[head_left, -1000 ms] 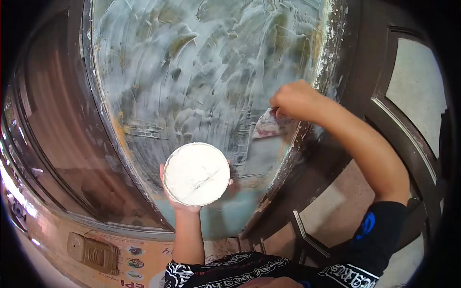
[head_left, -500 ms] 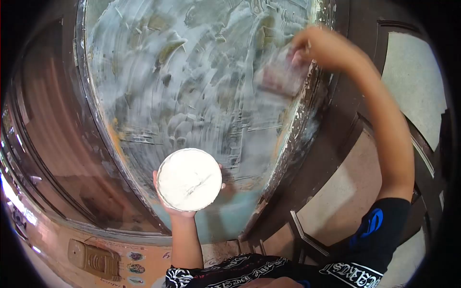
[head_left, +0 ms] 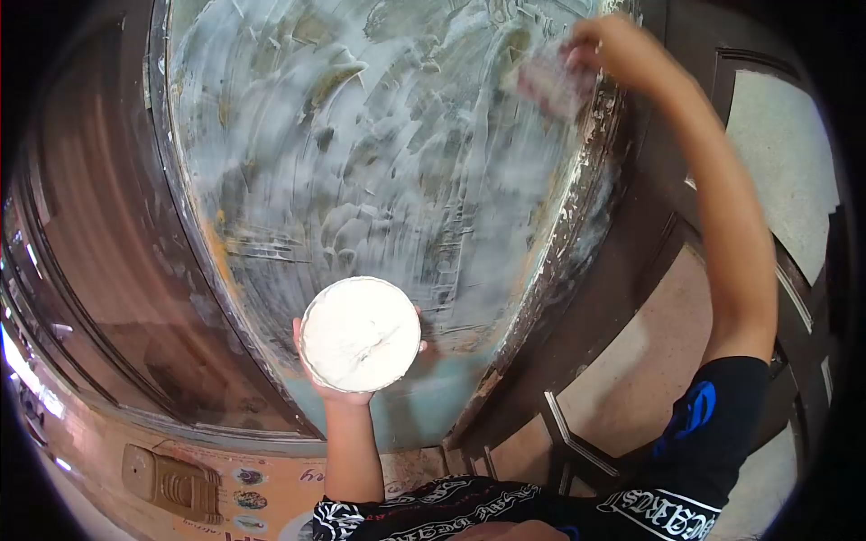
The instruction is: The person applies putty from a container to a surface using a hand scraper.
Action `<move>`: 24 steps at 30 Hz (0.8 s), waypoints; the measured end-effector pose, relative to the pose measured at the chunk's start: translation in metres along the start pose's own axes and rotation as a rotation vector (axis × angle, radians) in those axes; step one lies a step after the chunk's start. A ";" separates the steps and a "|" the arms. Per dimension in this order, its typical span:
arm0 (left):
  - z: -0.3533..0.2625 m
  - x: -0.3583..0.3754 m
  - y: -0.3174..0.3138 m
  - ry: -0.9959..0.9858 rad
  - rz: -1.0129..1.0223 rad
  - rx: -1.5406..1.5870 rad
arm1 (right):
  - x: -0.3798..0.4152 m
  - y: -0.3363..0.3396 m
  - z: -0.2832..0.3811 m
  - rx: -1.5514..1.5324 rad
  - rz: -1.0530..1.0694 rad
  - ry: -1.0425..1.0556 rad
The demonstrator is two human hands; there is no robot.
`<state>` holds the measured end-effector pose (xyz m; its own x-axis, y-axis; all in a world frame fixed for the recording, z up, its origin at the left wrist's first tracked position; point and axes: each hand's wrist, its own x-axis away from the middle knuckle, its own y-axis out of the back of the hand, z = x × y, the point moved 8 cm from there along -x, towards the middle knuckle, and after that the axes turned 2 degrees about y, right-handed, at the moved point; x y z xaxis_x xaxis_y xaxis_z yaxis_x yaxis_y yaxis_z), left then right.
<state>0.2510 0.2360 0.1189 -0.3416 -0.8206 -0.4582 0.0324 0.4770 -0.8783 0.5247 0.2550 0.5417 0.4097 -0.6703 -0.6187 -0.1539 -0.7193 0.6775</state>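
My left hand (head_left: pixel 341 395) holds a round tub of white putty (head_left: pixel 361 334) from below, its fingers curled up around the sides. The putty lies pale and smooth, with a rough streak across it. At the upper right, my right hand (head_left: pixel 606 52) grips a flat putty scraper (head_left: pixel 548 86), which is blurred by motion. The scraper lies over the right side of the panel (head_left: pixel 388 171), close to its frame. Whitish putty covers this grey-green panel in smears and ridges; its bottom strip is plain pale green.
Peeling, putty-spotted wood framing (head_left: pixel 559 225) borders the panel on the right. Dark wood with pale inset panels (head_left: pixel 631 361) stands beyond it. To the left is a brown wooden door (head_left: pixel 117 225). A brown plastic object (head_left: pixel 171 482) lies on printed cardboard (head_left: pixel 289 487) at the lower left.
My right hand and the scraper have moved up and slightly right along the panel's right side. My left hand keeps the tub at nearly the same spot.
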 end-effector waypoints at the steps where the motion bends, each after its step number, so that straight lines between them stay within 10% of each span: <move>1: 0.000 -0.001 -0.001 0.002 -0.001 -0.003 | -0.007 0.024 -0.022 0.007 -0.090 0.011; 4: -0.006 -0.001 0.006 -0.028 -0.078 -0.059 | 0.008 0.069 0.002 0.044 -0.208 -0.018; 8: -0.003 -0.001 0.003 0.018 -0.013 -0.063 | 0.066 -0.055 0.100 -0.125 0.394 0.006; 9: -0.003 0.000 0.005 0.023 -0.017 -0.061 | 0.089 -0.113 0.130 -0.035 0.445 0.316; 15: -0.009 0.009 0.029 -0.065 -0.159 -0.014 | 0.176 -0.271 0.189 -0.018 0.509 0.499; 24: -0.008 0.002 0.014 -0.029 -0.091 -0.007 | 0.013 -0.056 0.050 0.059 0.101 0.025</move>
<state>0.2434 0.2437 0.1072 -0.3151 -0.8693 -0.3808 -0.0035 0.4024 -0.9155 0.4934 0.2777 0.4761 0.4120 -0.7355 -0.5378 -0.2478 -0.6584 0.7107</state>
